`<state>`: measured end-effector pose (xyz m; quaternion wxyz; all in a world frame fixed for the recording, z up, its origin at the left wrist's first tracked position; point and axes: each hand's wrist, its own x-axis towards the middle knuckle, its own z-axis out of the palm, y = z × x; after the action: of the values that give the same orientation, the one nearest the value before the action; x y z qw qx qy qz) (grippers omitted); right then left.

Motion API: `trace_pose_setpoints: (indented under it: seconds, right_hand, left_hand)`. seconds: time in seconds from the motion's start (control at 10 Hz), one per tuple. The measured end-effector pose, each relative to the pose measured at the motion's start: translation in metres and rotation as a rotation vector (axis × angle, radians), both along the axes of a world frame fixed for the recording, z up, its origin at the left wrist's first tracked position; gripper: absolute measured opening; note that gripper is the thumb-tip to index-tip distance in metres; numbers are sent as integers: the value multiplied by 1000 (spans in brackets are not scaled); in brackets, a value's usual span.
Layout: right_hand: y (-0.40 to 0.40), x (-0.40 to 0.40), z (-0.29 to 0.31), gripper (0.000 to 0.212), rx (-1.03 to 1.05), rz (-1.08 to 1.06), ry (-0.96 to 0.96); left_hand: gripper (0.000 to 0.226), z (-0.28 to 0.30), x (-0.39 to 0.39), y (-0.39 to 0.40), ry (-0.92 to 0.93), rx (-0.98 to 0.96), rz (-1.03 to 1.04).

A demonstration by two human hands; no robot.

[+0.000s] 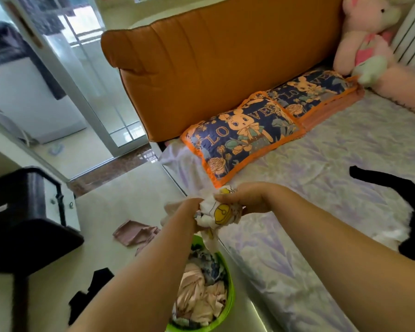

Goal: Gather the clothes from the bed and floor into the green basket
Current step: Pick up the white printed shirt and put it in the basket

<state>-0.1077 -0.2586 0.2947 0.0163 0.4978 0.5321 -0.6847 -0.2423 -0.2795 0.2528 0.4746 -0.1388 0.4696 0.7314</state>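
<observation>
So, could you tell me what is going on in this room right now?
A person is tidying clothes. Both hands, left hand and right hand, hold a bunched white garment with a yellow print, above the green basket on the floor beside the bed. The basket already holds several clothes. A pink garment and a black garment lie on the floor, and black clothing lies on the bed.
</observation>
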Motion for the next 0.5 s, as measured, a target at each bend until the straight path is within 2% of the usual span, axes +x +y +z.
trace_pose_setpoints:
  seconds: [0.1, 0.2, 0.3, 0.4, 0.5]
  right_hand:
    - [-6, -21, -21, 73, 70, -19, -223]
    - [-9, -39, -35, 85, 261, 33, -316]
    - [-16, -65, -38, 105, 468, 69, -234]
    - [-22, -95, -37, 115, 675, 252, -262]
    - [-25, -117, -34, 103, 667, 364, -246]
  left_hand:
    - [39, 1, -38, -16, 710, -473, -833]
    - [51, -16, -78, -30, 472, -632, -1099]
    - [57, -18, -98, -42, 661, -671, -1197]
    - [49, -12, -116, -56, 817, -578, -1215]
    - [47, -3, -129, -63, 939, -533, -1279]
